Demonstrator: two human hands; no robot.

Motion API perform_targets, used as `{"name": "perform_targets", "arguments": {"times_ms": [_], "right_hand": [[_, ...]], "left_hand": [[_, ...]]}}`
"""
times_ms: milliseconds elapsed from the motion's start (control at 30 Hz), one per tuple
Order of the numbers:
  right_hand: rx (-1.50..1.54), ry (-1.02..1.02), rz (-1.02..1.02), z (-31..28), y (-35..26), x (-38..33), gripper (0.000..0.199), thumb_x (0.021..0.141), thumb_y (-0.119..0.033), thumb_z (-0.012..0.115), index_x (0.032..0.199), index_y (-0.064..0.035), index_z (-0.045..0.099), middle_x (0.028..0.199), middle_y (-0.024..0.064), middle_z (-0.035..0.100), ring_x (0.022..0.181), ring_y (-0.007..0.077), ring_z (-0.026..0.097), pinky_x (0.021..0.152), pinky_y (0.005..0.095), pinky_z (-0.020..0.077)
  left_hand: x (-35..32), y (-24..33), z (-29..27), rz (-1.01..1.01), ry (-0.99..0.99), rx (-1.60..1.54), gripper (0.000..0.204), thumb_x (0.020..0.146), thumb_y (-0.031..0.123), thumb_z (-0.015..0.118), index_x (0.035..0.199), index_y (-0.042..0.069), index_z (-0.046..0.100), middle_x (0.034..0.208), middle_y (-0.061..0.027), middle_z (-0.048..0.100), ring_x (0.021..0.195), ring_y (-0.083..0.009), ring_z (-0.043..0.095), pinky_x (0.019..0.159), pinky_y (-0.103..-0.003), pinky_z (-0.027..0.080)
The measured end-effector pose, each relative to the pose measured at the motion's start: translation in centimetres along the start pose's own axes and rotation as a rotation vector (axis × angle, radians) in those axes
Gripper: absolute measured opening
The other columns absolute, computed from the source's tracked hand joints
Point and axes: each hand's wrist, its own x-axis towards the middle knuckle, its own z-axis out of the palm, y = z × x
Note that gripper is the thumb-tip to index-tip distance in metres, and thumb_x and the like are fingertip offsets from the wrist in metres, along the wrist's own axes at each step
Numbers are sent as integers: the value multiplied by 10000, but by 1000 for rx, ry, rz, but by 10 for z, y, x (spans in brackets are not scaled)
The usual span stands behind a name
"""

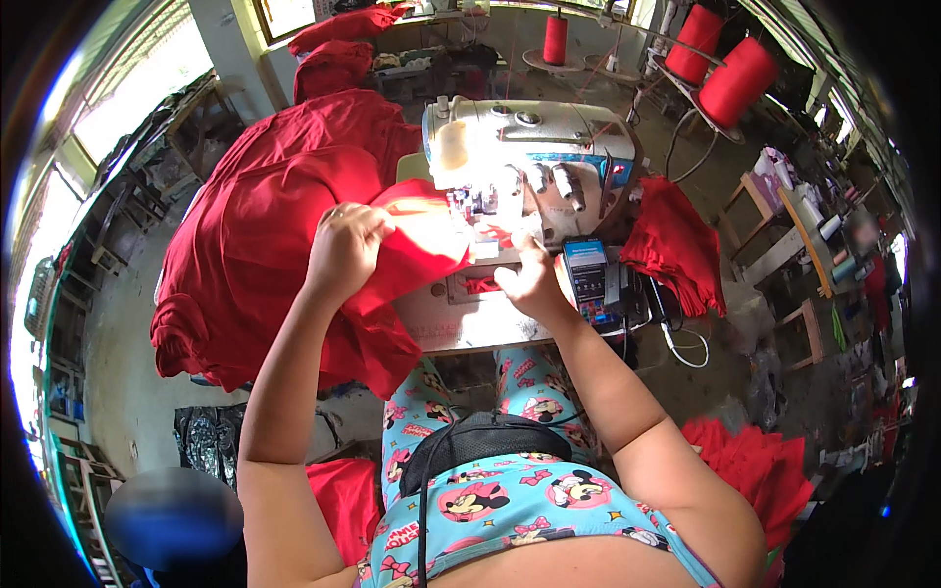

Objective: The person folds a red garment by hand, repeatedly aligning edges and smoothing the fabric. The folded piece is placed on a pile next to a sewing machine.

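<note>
A white sewing machine (pixel 578 132) stands on the table in front of me, its lamp shining on the needle area. A piece of red fabric (pixel 417 260) runs from the large red pile on the left up to the needle area. My left hand (pixel 345 253) is closed on this fabric, left of the needle. My right hand (pixel 537 282) is at the machine's front, just right of the needle area. Its thumb and fingers are apart, the fingertips close to the machine body, with nothing visible between them. A phone (pixel 586 279) with a lit screen lies right of that hand.
A big heap of red fabric (pixel 245 235) covers the left side. More red cloth (pixel 671 250) hangs at the table's right. Red thread cones (pixel 737 80) stand on a rack behind. A white cable (pixel 686 355) loops beside the table. Another person (pixel 176 519) is at lower left.
</note>
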Motion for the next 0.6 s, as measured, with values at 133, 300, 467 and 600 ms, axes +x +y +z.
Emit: {"name": "perform_targets", "arguments": {"times_ms": [133, 300, 467, 600], "right_hand": [[-117, 49, -166, 41, 16, 11, 575, 705, -80, 553, 1268, -44, 441, 1111, 241, 553, 1083, 409, 505, 956, 456, 422], [-31, 256, -184, 65, 30, 37, 412, 682, -26, 591, 1092, -65, 605, 960, 181, 626, 909, 357, 607, 822, 409, 499], [-187, 411, -281, 68, 0, 51, 362, 692, -45, 644, 1040, -143, 648, 895, 78, 646, 813, 291, 624, 726, 397, 507], [-326, 441, -436, 67, -58, 57, 348, 642, -169, 690, 988, -164, 649, 833, 3, 601, 774, 210, 593, 698, 354, 433]], "left_hand": [[39, -8, 0, 22, -84, -78, 19, 808, 60, 612, 810, 69, 595, 634, -119, 572, 693, -307, 579, 793, -418, 439], [58, 10, -4, 95, 24, 90, 37, 854, 95, 590, 865, 73, 563, 690, -107, 545, 724, -297, 564, 803, -389, 431], [25, 66, -53, -502, -990, -621, 497, 805, 271, 689, 1209, 46, 507, 1105, -157, 592, 1079, -309, 543, 1000, -442, 370], [-11, 33, 11, -158, 154, 468, 690, 773, 237, 700, 1311, -36, 366, 1371, -218, 354, 1247, -381, 390, 1054, -506, 317]]}}
